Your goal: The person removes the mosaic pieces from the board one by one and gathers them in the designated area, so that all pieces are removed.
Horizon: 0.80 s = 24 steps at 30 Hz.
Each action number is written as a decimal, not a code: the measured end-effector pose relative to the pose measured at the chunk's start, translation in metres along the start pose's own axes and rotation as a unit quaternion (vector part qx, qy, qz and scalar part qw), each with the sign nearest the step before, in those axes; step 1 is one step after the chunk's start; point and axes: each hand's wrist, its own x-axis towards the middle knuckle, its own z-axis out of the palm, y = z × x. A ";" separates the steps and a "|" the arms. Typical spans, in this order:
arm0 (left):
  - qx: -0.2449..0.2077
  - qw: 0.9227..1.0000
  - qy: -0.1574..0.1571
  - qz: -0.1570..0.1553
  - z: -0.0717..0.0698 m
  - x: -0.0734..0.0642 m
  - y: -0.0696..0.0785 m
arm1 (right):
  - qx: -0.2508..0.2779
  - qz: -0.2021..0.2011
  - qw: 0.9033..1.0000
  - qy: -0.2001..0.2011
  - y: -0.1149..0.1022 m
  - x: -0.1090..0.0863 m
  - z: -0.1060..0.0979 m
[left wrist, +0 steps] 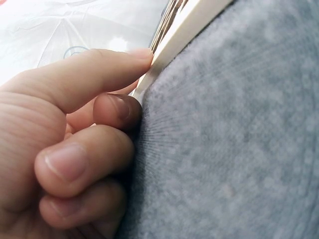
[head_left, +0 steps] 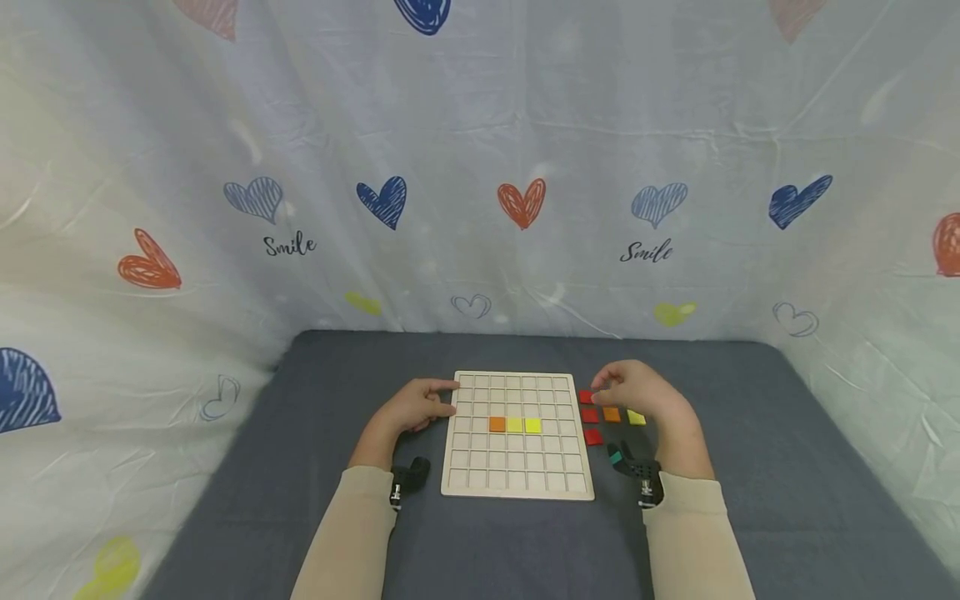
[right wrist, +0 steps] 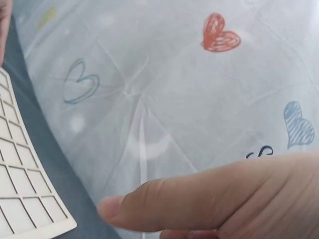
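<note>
A light wooden grid board (head_left: 517, 492) lies flat on the dark grey cloth. Side by side in one of its middle rows sit an orange tile (head_left: 497, 425) and two yellow tiles (head_left: 532, 426). My left hand (head_left: 411, 410) touches the board's left edge with thumb and index finger; in the left wrist view the other fingers are bent beside it. Over the loose tiles to the right of the board, my right hand (head_left: 637, 390) hovers with thumb and index finger apart. No tile shows in its grasp. Its thumb (right wrist: 164, 205) fills the lower right wrist view.
Right of the board lie three red tiles (head_left: 593, 437), an orange tile (head_left: 611, 414) and a yellow tile (head_left: 636, 418), the last partly behind my right hand. A pale curtain (head_left: 450, 275) printed with hearts surrounds the back and sides of the cloth-covered table (head_left: 510, 550).
</note>
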 end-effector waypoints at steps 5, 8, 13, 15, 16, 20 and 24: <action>0.001 1.000 0.003 -0.003 0.000 -0.001 -0.001 | 0.029 -0.033 0.999 0.031 -0.008 0.001 -0.001; 0.000 1.000 0.003 -0.003 -0.001 0.000 -0.001 | 0.038 -0.055 0.997 0.039 -0.017 0.000 0.003; -0.002 1.000 0.001 -0.003 -0.001 0.000 -0.001 | 0.054 -0.079 0.995 0.040 -0.033 0.001 0.016; -0.001 1.000 0.002 -0.005 -0.001 0.000 -0.002 | 0.058 -0.085 0.994 0.036 -0.038 0.002 0.023; -0.001 1.000 0.002 -0.005 -0.001 0.000 -0.002 | 0.059 -0.087 0.994 0.036 -0.041 0.002 0.026; 0.002 1.000 0.004 -0.007 0.000 0.001 -0.002 | 0.055 -0.093 0.994 0.033 -0.051 0.004 0.043; -0.002 1.000 0.003 -0.005 0.000 0.002 -0.002 | 0.046 -0.103 0.993 0.019 -0.061 0.006 0.059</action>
